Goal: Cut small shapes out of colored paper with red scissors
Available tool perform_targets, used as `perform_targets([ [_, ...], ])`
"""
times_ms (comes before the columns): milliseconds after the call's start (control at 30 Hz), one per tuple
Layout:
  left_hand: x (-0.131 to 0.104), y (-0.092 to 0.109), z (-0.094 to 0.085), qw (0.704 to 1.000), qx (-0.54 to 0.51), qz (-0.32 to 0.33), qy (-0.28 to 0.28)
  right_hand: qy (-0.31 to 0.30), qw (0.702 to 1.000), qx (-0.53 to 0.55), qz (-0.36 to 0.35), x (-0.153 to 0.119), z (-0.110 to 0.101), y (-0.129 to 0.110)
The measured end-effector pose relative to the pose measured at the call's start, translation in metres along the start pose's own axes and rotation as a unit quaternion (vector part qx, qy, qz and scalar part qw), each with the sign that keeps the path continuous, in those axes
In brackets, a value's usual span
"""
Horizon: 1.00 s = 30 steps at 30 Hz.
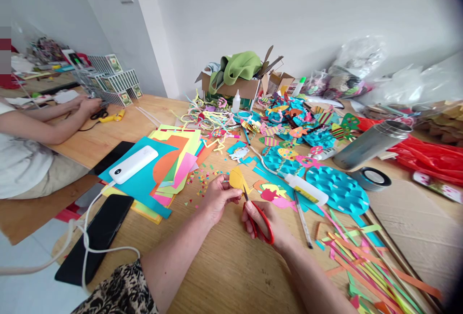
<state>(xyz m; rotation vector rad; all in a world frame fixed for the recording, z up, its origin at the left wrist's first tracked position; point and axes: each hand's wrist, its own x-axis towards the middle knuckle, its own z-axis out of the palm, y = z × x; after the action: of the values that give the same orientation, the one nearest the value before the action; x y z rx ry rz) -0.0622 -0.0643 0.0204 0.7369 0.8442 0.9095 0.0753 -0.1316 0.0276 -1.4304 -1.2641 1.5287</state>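
My left hand [219,199] pinches a small yellow paper piece [237,179] with a rounded left edge. Red-handled scissors [265,225] are in my right hand [258,220], fingers wrapped through the loops. Their blades reach up to the paper's lower right side, and a narrow yellow flap sticks out there. Just right of the hands lie cut paper fish shapes [269,193] in pink, red and yellow. A white glue bottle [307,189] rests on its side beyond them, with a pen [303,220] below it.
Stacked coloured paper [184,155] carries a white power bank [133,164]; its cable runs past a black phone [96,237]. Blue egg-tray discs [336,188], a steel flask [372,144] and paper strips [369,261] lie right. A full cardboard box [231,85] stands behind. Another person's hands [88,104] work far left.
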Motion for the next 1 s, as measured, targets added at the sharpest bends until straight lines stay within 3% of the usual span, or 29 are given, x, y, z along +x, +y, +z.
perform_targets([
  [1000, 0.0014, 0.0014, -0.0019, 1.0, -0.011, -0.019, -0.004, 0.004, 1.0, -0.02, -0.001, 0.0001, -0.0002, -0.0001],
])
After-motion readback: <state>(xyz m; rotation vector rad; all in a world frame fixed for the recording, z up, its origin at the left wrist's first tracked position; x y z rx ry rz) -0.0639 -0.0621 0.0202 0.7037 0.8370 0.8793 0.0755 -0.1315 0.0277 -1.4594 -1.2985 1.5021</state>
